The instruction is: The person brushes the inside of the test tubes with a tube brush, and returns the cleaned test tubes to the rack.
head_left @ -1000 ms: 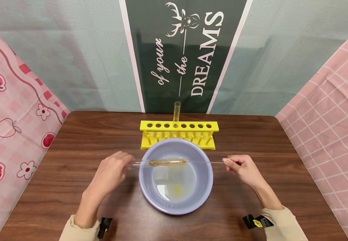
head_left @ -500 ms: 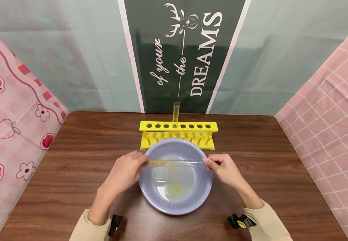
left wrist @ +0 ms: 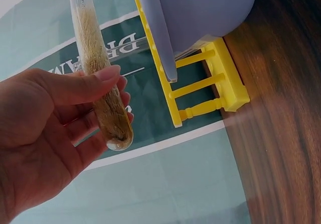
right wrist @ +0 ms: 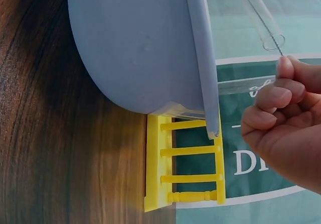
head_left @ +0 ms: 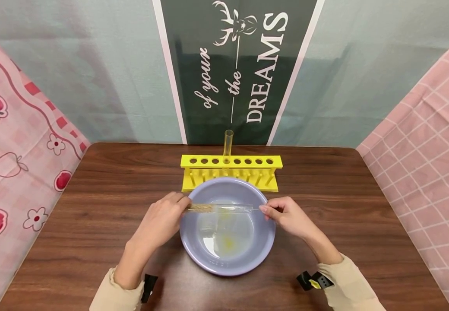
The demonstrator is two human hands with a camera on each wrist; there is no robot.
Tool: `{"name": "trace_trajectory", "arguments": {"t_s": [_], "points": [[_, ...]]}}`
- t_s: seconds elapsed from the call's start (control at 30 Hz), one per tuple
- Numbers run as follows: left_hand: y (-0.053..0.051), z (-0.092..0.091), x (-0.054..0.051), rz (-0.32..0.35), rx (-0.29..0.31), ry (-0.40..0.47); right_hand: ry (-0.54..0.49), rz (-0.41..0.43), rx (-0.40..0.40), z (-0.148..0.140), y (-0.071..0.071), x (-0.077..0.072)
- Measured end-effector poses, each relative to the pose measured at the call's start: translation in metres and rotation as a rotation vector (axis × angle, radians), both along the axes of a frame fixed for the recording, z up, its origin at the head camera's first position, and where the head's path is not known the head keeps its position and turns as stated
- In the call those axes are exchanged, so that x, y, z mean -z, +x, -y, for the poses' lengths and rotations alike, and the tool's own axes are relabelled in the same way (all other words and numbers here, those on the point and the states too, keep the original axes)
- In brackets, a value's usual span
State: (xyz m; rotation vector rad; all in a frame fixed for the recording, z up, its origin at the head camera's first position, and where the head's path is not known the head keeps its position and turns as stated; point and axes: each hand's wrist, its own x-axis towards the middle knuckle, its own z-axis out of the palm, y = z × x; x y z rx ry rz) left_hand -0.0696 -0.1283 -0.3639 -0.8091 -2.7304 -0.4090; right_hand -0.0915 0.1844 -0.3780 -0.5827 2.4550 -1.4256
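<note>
Over the basin, my left hand (head_left: 162, 218) holds a clear glass test tube (head_left: 232, 208) near its rounded end, thumb against the fingers. Inside the tube sits a test tube brush (left wrist: 90, 38), its tan bristles packed down toward the closed end. The tube lies roughly level in the head view, mouth to the right. My right hand (head_left: 288, 216) pinches the brush's thin twisted wire (right wrist: 263, 23) between thumb and fingertips, just outside the tube's mouth. Below both hands stands a round lavender basin (head_left: 187, 250) with shallow, slightly yellowish water (head_left: 232, 235).
Behind the basin is a yellow test tube rack (head_left: 231, 160), very near its rim. One upright test tube (head_left: 228, 140) stands in it. Brown wooden table (head_left: 92, 190) surrounds these things, with a printed cloth (head_left: 131, 77) hanging behind.
My hands have come closer together. The brush has slid deeper into the test tube, its bristles going from around the middle toward the closed end. Little differs in the last half second.
</note>
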Motion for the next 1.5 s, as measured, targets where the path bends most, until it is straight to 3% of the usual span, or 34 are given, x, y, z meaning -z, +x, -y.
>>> {"name": "trace_trajectory", "arguments": {"t_s": [0.27, 0.5, 0.7, 0.83, 0.97, 1.1, 1.2, 1.5], "points": [[-0.001, 0.000, 0.000, 0.010, 0.014, 0.009, 0.013, 0.014, -0.099, -0.005, -0.002, -0.001], [-0.001, -0.002, 0.001, 0.041, 0.012, 0.008, -0.017, 0.018, 0.033, -0.002, -0.003, -0.001], [-0.001, -0.004, 0.004, 0.028, 0.008, -0.007, -0.055, 0.071, 0.081, -0.001, -0.003, -0.001], [-0.001, -0.004, 0.005, 0.005, -0.004, -0.002, -0.060, 0.099, 0.081, 0.000, -0.004, -0.004], [-0.001, -0.003, 0.004, -0.001, -0.011, 0.005, 0.023, 0.081, -0.008, -0.004, -0.005, -0.008], [-0.001, -0.004, 0.003, 0.013, -0.010, -0.001, 0.088, 0.012, -0.138, -0.010, -0.007, -0.011], [0.000, -0.004, 0.002, 0.028, -0.010, 0.003, 0.077, -0.087, -0.199, -0.014, -0.009, -0.012], [-0.003, -0.006, -0.001, 0.064, -0.008, 0.047, -0.012, -0.412, -0.186, -0.016, -0.007, -0.005]]}}
